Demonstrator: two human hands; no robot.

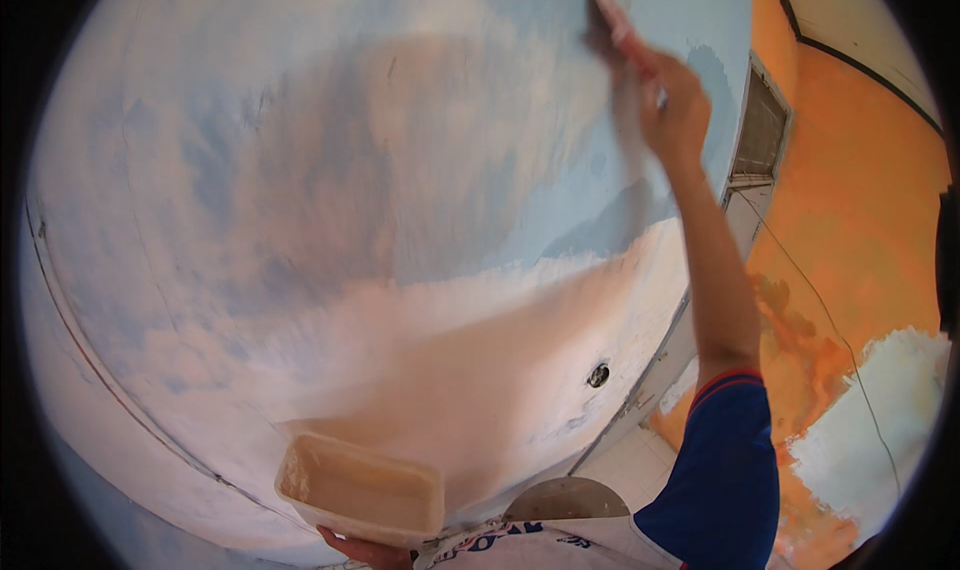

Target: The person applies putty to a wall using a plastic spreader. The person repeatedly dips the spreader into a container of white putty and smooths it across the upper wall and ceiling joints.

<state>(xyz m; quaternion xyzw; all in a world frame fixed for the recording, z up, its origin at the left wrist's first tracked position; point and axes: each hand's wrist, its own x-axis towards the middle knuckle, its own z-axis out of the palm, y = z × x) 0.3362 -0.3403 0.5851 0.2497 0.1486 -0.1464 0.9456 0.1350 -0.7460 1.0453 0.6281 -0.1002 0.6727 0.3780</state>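
Observation:
High on the wall, my right hand is closed around the red handle of a putty knife. Its dark, thin end lies against the pale blue part of the wall, beside a whitish patch. Low and left of centre, my left hand supports a rectangular beige plastic tub from beneath. Most of that hand is hidden by the tub. Pale smears coat the tub's inside; how much it contains is hard to tell. Blue, white and pinkish areas cover the wall, with darker blue patches near my right forearm.
A round hole with something dark inside opens low in the wall. On the right stands an orange wall with a large pale patch and a thin hanging cable. A framed vent or window sits near the corner. A cable runs along the left.

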